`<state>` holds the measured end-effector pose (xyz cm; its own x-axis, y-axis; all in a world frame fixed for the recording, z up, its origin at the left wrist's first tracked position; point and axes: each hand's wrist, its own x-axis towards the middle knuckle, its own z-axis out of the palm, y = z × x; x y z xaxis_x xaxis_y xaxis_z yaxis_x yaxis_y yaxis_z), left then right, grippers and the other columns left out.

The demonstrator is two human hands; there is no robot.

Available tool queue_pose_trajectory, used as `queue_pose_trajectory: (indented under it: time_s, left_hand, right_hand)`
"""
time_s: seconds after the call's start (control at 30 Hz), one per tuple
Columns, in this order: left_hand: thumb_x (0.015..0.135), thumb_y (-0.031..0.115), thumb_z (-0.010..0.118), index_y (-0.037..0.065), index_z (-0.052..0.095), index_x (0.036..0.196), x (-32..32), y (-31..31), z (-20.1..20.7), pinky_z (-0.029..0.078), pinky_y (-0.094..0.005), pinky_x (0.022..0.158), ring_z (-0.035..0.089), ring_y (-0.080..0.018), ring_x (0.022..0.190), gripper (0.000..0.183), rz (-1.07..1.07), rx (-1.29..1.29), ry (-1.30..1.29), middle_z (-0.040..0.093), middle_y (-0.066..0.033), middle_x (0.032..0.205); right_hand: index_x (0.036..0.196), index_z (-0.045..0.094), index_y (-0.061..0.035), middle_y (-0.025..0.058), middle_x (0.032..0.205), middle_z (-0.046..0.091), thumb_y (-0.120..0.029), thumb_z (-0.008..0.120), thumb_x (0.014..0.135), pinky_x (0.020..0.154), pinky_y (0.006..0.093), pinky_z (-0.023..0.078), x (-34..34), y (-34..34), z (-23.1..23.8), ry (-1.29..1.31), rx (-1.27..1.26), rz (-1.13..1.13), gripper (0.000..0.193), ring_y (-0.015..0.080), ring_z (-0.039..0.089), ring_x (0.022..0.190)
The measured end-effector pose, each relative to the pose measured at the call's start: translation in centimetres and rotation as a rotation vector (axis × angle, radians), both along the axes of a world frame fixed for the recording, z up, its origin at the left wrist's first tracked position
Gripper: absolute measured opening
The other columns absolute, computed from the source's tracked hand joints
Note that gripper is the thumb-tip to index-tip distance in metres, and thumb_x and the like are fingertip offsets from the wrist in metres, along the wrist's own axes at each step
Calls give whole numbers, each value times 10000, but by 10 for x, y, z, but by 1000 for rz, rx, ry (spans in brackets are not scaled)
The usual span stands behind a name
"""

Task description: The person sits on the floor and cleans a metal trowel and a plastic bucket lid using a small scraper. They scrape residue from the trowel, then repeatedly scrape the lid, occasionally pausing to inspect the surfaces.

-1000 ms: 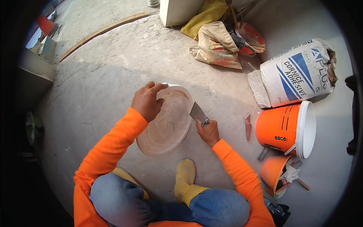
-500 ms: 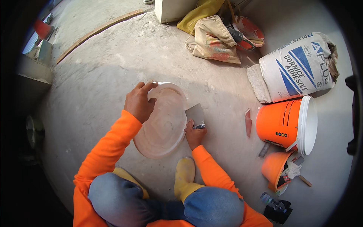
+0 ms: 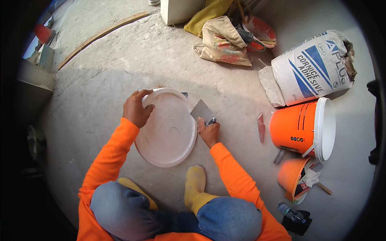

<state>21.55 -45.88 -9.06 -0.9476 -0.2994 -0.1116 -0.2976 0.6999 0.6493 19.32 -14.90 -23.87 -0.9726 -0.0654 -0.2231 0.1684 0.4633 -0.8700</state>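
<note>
A round, whitish plastic lid (image 3: pixel 167 132), smeared with dried residue, is in front of my boots. My left hand (image 3: pixel 136 108) is closed on its far left rim, fingers over the edge and thumb on the inner side. In my right hand (image 3: pixel 209 132) is a scraper (image 3: pixel 202 111) with a broad grey metal blade and a dark handle. Its blade lies at the lid's right rim, pointing up and left; whether it touches cannot be told. A small dark blue piece (image 3: pixel 185 94) shows past the lid's far edge, mostly hidden.
To the right are a white and blue powder bag (image 3: pixel 311 72), an orange bucket (image 3: pixel 293 124) on its side, an orange tub (image 3: pixel 290 176) of tools and a plastic bottle (image 3: pixel 290 212). A reddish shard (image 3: pixel 261 127) lies nearer. Farther off are a cloth bag (image 3: pixel 225 42) and a wooden strip (image 3: pixel 102 35).
The lid and my left hand have shifted left. My right hand has turned the scraper so its blade tips further left. A dark blue piece now shows behind the lid.
</note>
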Motion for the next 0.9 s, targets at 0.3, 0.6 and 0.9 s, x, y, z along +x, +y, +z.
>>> queue_pose_trajectory:
  time_s: [0.3,0.6,0.9]
  left_hand:
    - [838,91,843,126,737,1318,-12,5,7,593,-457,929,724,-368,1055,492,-64,-3,47,733,-149,1189]
    - [856,63,815,144,734,1308,-25,22,25,601,-462,887,720,-360,983,466,-148,-17,50,714,-116,1153]
    - [840,62,825,138,736,1306,-23,30,28,586,-464,832,704,-365,901,480,-194,-49,141,701,-122,1079]
  right_hand:
    - [805,717,28,105,571,647,-200,757,998,507,369,485,-3,26,24,285,149,196,301,153,612,487]
    - [1138,753,95,237,626,609,-208,739,977,540,432,475,-30,43,50,84,236,390,343,328,571,477]
    - [1215,732,127,247,636,624,-209,737,984,560,417,512,-26,35,64,191,219,419,408,331,656,528]
